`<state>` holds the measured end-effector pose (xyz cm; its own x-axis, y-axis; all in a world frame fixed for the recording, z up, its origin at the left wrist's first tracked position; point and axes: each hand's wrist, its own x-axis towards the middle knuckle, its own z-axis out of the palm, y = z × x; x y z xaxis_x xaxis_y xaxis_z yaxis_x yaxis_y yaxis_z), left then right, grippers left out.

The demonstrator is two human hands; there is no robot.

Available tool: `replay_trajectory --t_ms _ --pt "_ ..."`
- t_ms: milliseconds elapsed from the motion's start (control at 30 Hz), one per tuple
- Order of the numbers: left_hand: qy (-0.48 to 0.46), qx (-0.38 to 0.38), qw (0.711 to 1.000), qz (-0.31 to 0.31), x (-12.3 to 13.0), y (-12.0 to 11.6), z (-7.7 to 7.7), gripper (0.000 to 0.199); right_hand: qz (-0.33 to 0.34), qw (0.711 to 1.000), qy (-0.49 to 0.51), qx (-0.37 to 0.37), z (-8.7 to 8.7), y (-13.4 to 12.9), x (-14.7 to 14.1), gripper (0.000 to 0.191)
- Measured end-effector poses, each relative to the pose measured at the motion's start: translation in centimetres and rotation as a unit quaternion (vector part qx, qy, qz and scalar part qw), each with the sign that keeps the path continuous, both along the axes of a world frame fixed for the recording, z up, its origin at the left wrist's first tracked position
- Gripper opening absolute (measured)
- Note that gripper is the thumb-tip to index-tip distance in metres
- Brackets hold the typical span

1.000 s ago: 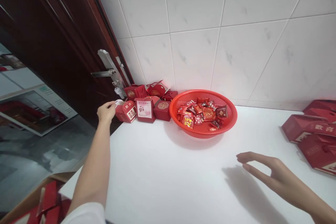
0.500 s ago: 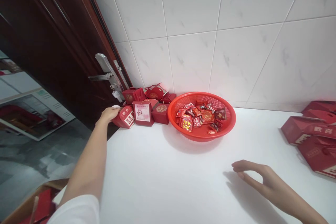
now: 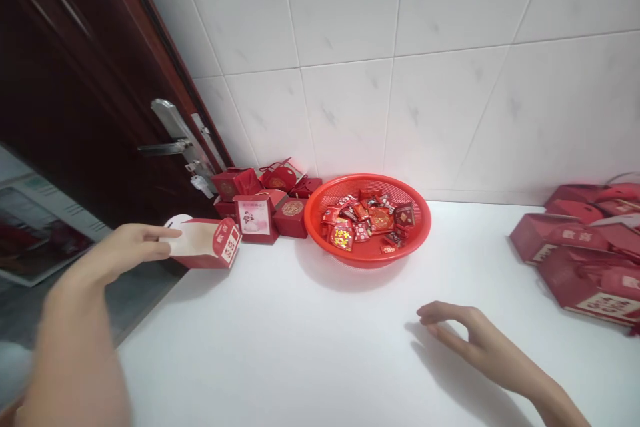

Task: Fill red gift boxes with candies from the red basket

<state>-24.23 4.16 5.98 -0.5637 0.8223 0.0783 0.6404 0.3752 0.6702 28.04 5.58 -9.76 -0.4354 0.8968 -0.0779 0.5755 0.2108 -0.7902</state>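
My left hand (image 3: pixel 133 247) is closed on the rim of a red paper gift box (image 3: pixel 200 260) at the left edge of the white table. The box top is open and its pale inside shows; white-panelled red characters mark its end. My right hand (image 3: pixel 467 330) hovers low over the table, loosely curled, with nothing in it and a small gap between thumb and fingertips. Between and beyond the hands stands a red plastic colander (image 3: pixel 367 258) with wrapped candies (image 3: pixel 363 219) in it.
Small red gift boxes (image 3: pixel 291 217) are grouped against the tiled wall (image 3: pixel 350 113), left of the colander. Larger red handled boxes (image 3: pixel 575 280) stand at the right. A dark door (image 3: pixel 90 67) with a metal handle (image 3: pixel 165 147) and hanging keys borders the table's left side.
My left hand has drawn the gift box away from the group, toward me, and tipped it so its open top shows. My right hand keeps much the same pose. The view has shifted slightly right.
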Motion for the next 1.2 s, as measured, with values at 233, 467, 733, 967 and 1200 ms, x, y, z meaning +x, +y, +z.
replay_trajectory --t_ms 233,467,733,967,1200 --pt "-0.040 -0.114 0.949 -0.291 10.6 -1.4 -2.2 0.042 0.019 0.994 0.106 0.019 1.0 -0.5 -2.6 0.036" --pt "0.045 -0.115 0.826 -0.549 21.5 -0.2 -4.5 0.039 -0.004 0.975 0.186 0.120 1.6 -1.6 -4.1 0.037" --pt "-0.025 -0.125 0.775 -0.620 25.3 1.9 -5.2 0.030 -0.068 0.984 0.146 0.073 2.3 -1.7 -3.6 0.034" --pt "-0.119 -0.162 0.827 -0.525 22.8 1.7 -8.2 0.084 -0.118 0.978 0.171 0.001 1.9 -1.0 -2.4 0.032" --pt "-0.333 -0.184 0.786 -0.487 20.4 0.6 -13.6 0.117 -0.119 0.965 0.230 -0.047 0.2 -0.2 -3.5 0.042"
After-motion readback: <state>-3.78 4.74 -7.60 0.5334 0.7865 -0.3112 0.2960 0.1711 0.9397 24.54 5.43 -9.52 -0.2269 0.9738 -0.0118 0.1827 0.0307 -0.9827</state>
